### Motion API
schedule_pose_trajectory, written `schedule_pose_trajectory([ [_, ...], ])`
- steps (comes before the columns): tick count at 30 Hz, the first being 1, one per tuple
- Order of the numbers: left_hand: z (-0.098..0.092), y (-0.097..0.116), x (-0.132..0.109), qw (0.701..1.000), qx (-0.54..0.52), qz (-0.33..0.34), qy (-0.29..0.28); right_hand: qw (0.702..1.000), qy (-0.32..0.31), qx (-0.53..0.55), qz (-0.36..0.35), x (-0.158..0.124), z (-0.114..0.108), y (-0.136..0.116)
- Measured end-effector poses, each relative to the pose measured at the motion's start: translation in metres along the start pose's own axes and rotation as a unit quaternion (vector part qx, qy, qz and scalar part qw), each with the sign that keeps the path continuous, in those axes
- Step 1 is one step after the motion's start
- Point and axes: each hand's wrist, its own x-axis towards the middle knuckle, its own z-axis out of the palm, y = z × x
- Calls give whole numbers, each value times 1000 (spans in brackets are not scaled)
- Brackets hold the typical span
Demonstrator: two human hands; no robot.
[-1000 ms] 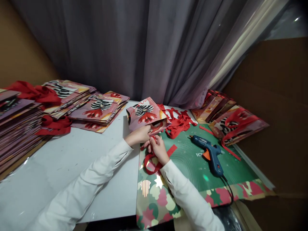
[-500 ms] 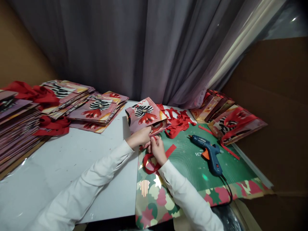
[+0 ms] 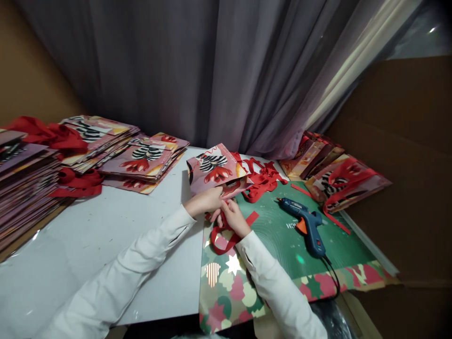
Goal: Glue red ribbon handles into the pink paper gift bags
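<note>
A small paper gift bag [image 3: 213, 169] with a zebra-striped and red flower print lies on the table, its open mouth towards me. My left hand [image 3: 204, 201] grips the near rim of the bag. My right hand [image 3: 233, 217] is closed in a pinch on a red ribbon [image 3: 223, 240] at the bag's mouth; the ribbon loops down over the patterned paper below my wrist. Both hands touch each other at the bag's edge.
A blue hot glue gun [image 3: 307, 226] lies on the green cutting mat [image 3: 282, 240], cord trailing to the near edge. Loose red ribbons [image 3: 263, 179] pile behind the bag. Stacks of flat bags [image 3: 141, 162] fill the left; more bags [image 3: 339, 183] lie right. A curtain hangs behind.
Both hands stay at the bag's mouth; the right hand has shifted slightly, pulling the ribbon loop a little. The bag barely moved.
</note>
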Motion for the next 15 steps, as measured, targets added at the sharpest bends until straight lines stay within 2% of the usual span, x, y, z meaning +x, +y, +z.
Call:
schedule_pose_trajectory([
  [3,-4,-2,2,1000,5,-6,-25,1000,-2,-5,0,-1,2,-2],
  [8,-10,-4,1,999,28,-27,-35,1000,-2,-17,-7,-4,1,-6],
  [15,-4,-4,3,997,56,-19,-49,999,28,-17,-8,-3,2,-3],
])
